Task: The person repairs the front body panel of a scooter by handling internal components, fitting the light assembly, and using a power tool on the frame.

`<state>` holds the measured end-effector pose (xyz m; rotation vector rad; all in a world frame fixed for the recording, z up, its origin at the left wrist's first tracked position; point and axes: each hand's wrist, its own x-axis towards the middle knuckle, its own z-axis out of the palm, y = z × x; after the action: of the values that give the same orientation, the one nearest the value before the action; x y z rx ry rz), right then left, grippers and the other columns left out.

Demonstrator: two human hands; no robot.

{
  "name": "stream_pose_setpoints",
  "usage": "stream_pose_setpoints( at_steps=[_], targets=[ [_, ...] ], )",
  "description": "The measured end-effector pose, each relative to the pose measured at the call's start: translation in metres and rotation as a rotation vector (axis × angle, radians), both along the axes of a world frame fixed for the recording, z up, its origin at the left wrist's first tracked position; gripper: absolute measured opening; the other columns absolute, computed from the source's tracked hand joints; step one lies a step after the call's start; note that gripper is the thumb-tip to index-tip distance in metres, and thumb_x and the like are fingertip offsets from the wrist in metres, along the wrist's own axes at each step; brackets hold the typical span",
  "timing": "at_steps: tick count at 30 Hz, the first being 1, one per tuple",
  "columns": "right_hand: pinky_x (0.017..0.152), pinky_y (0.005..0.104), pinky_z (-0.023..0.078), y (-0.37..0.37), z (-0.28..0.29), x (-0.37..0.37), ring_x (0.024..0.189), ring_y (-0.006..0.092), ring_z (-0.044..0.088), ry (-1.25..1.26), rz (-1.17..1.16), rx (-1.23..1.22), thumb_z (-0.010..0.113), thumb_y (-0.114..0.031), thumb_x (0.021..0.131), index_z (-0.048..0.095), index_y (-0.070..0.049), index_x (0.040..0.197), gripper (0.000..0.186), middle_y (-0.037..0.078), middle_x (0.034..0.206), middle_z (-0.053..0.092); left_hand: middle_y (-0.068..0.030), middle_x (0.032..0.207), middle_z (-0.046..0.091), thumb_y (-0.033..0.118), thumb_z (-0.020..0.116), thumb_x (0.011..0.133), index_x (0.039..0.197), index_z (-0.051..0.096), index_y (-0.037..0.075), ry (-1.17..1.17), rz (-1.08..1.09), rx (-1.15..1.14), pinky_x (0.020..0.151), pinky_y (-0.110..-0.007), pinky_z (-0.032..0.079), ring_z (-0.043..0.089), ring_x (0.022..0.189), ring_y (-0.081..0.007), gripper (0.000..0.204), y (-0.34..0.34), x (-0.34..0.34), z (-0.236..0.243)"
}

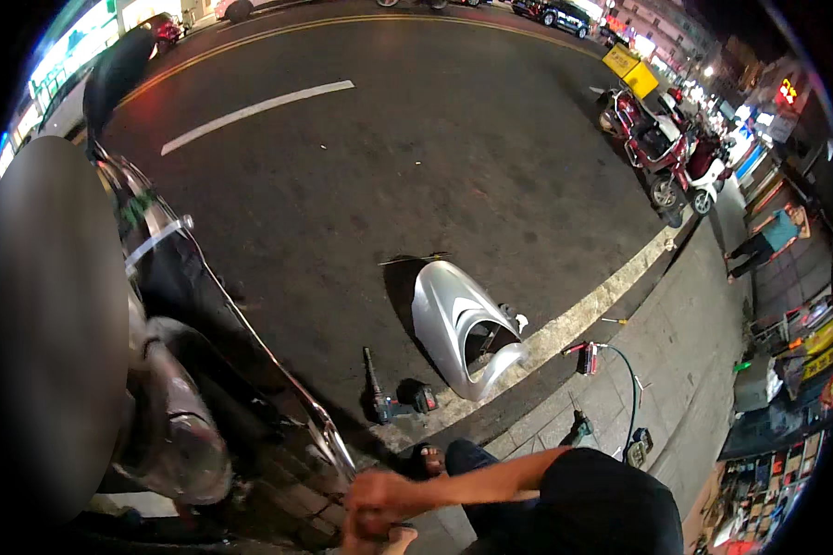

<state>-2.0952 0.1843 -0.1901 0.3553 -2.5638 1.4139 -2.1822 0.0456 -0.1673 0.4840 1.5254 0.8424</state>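
My right hand (379, 499) is at the lower middle, fingers curled on something I cannot make out beside the lower end of a chrome tube (331, 435) on a partly stripped scooter (174, 416). My left hand (393, 536) is mostly hidden beneath it, its fingers unclear. A silver body panel (452, 314) lies on the road by the curb, just beyond my hands. Next to it lies a black cordless power tool (389, 400) with a long nozzle or shaft. A green and black drill (579, 428) rests on the pavement to the right.
A red pump-like tool (587, 359) with a hose lies on the pavement (666, 351). Parked scooters (657, 148) line the curb (574, 324). A person (768, 240) is on the sidewalk at right, near shelves of goods (787, 462). Cars (565, 18) are across the road.
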Motion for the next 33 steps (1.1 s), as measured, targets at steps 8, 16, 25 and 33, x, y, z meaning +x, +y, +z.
stream_pose_setpoints(
  at_steps=[8,16,25,33],
  targets=[
    [0.071,0.0408,0.047,0.085,0.115,0.050,0.083,0.0320,0.060,-0.086,-0.360,-0.378,0.058,-0.031,0.085,0.062,-0.007,0.106,0.032,0.013,0.087,0.062,-0.0122,0.118,0.057,0.022,0.054,0.093,0.119,0.054,0.004,-0.378,0.141,0.151,0.093,-0.039,0.048,0.057,0.108,-0.0242,0.031,0.089,0.062,0.134],
    [0.075,0.0438,0.049,0.243,0.016,0.228,0.086,0.0373,0.065,-0.836,-0.861,0.142,0.059,-0.040,0.081,0.066,0.000,0.096,0.043,0.021,0.092,0.067,-0.0074,0.094,0.065,0.022,0.054,0.095,0.111,0.058,0.005,-0.418,0.561,0.450,0.077,-0.035,0.051,0.063,0.082,-0.0192,0.024,0.178,-0.012,0.279],
    [0.057,0.0307,0.051,0.247,0.092,0.254,0.070,0.0187,0.065,-0.991,-1.114,-0.346,0.061,-0.026,0.086,0.063,0.004,0.098,0.033,0.012,0.082,0.068,-0.0064,0.091,0.066,0.023,0.051,0.095,0.104,0.060,0.008,-0.379,0.890,0.583,0.073,-0.035,0.052,0.065,0.082,-0.0199,0.020,0.234,-0.150,0.222],
    [0.067,0.0302,0.051,0.373,0.061,0.069,0.084,0.0158,0.067,-0.941,-0.825,-0.079,0.063,-0.030,0.085,0.064,0.000,0.099,0.033,0.015,0.091,0.069,-0.0067,0.091,0.063,0.031,0.055,0.094,0.107,0.056,0.008,-0.465,1.004,0.511,0.067,-0.034,0.053,0.062,0.072,-0.0187,0.027,0.334,-0.283,0.195]
  ],
)
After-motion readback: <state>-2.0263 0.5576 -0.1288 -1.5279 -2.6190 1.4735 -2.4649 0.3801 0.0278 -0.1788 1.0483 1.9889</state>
